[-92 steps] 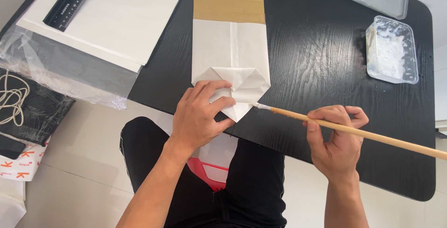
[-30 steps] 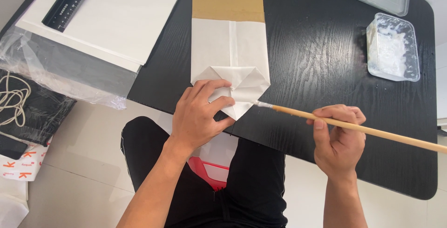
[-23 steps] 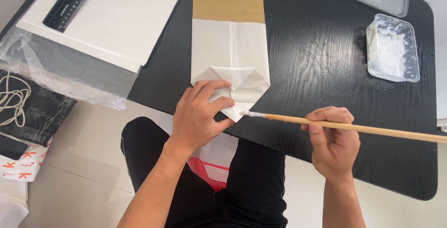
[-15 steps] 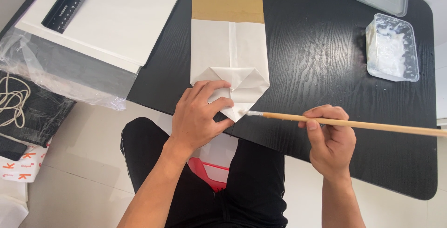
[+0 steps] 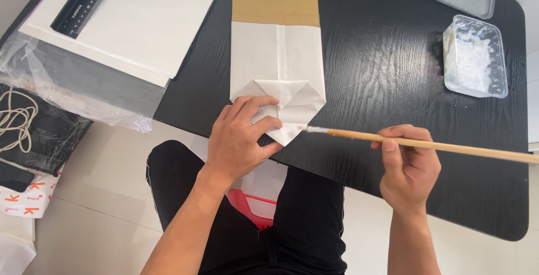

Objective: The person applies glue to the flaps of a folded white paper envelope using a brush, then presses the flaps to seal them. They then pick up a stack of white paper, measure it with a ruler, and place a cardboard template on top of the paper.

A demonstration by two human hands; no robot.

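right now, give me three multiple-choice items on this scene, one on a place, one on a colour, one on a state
1. Where is the tip of the brush?
A. at the folded point of the paper bag
B. inside the tub
C. on the ruler

2. What colour is the band along the bag's far end?
A. red
B. brown
C. blue

3. How does the left hand stand?
A. lifted clear of the table
B. holding the brush
C. pressed flat on the bag's folded flaps

Answers: 1 A, the bristles sit at the bag's folded corner while the right hand holds the wooden handle. 2 B, a plain brown strip crosses the white paper at the far end. 3 C, its fingers lie spread on the triangular folds.
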